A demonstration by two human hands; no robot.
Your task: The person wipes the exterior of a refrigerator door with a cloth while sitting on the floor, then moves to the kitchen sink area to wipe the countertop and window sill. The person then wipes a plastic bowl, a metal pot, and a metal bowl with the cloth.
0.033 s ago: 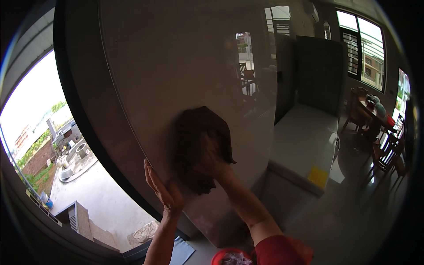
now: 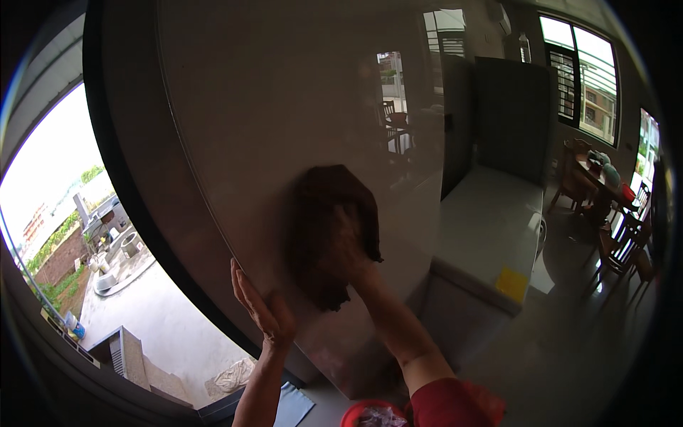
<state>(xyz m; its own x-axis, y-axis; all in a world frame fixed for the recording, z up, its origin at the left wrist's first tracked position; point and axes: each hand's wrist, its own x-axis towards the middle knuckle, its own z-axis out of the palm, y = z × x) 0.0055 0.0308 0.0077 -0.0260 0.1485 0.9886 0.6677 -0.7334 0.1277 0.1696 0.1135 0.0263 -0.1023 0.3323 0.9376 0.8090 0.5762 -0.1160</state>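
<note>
A tall glossy panel (image 2: 284, 92), pale and mirror-like, stands upright in front of me. Against its lower middle a dark brown cloth (image 2: 324, 191) is spread in folds, and my right hand (image 2: 348, 245) holds it pressed to the surface. Part of the palm and fingertips are lost in shadow. My left hand (image 2: 267, 306) rests along the panel's left edge, fingers stretched out and nothing in them. Reflections of windows and chairs show in the panel's upper right.
To the right are a grey-white low slab (image 2: 487, 220) with a yellow patch (image 2: 511, 285), and a dining table with wooden chairs (image 2: 626, 238). A red container (image 2: 356, 413) with clear plastic inside stands on the floor below. An open doorway on the left shows a paved yard (image 2: 142, 299).
My right hand and the cloth have slid slightly to the right and up on the panel. The left hand stays at the edge.
</note>
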